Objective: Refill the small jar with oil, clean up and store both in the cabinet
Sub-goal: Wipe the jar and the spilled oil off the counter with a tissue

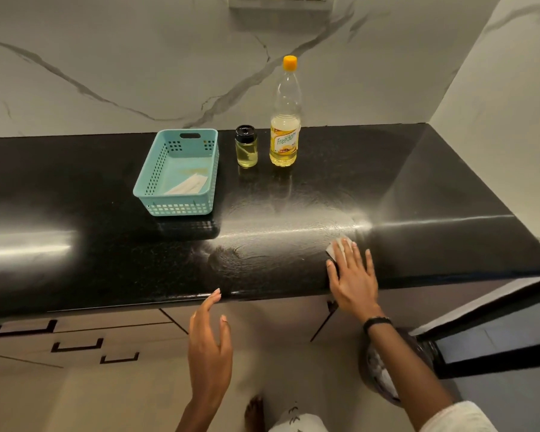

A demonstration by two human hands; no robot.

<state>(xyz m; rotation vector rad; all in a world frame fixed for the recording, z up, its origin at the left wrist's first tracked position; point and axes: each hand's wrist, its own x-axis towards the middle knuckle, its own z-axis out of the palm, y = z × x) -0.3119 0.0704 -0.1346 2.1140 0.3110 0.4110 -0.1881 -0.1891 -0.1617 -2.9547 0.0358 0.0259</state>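
A small glass jar (246, 147) with a black lid, holding yellow oil, stands on the black counter (75, 194). Right beside it is a tall oil bottle (285, 120) with an orange cap, about a third full. My right hand (351, 277) lies flat with straight fingers on a white tissue (335, 248), pressing it on the counter near the front edge. Smeared wipe marks shine on the counter to the left of that hand. My left hand (211, 344) hovers open in front of the counter edge, its fingertip at the edge, holding nothing.
A teal plastic basket (156, 173) with white tissues inside sits left of the jar. Drawers with black handles (77, 346) lie below the counter. An open dark cabinet door (493, 325) and a bin (384, 378) are at the lower right. Marble walls close the back and right.
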